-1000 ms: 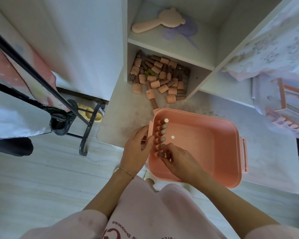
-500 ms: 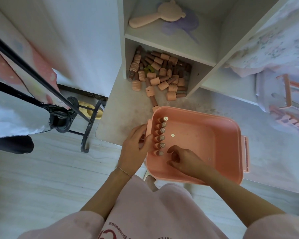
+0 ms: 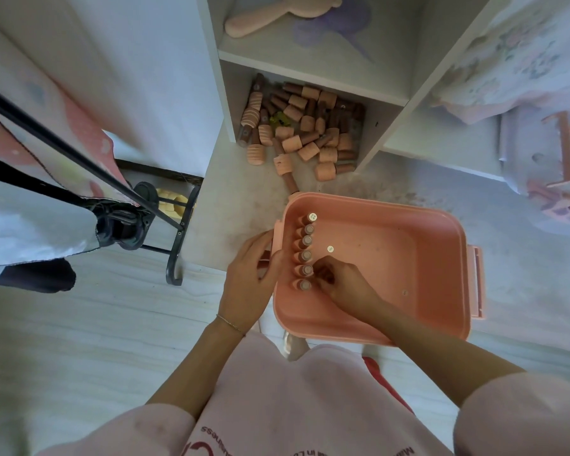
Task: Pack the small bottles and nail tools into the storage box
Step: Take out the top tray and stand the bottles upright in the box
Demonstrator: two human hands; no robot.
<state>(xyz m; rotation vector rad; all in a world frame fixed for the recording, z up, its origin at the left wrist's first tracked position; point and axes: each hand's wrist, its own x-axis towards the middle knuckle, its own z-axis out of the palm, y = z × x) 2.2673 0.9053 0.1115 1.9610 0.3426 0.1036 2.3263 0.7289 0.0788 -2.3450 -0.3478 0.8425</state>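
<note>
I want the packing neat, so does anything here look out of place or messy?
Yes. The bottles still to pack lie in a jumbled heap in the bottom shelf compartment, and one has spilled out toward the pink storage box. The six in the box sit in a tidy row.

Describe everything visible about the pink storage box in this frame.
The storage box is an open, lidless, rounded-rectangular tub of smooth pink plastic with a latch tab on its right side. It sits on a pale mat before the white shelf unit. Six small bottles lie in a row along its left inner wall; the remaining floor is mostly bare. The left hand holds its left wall outside; the right hand reaches inside, at the nearest bottles.
</note>
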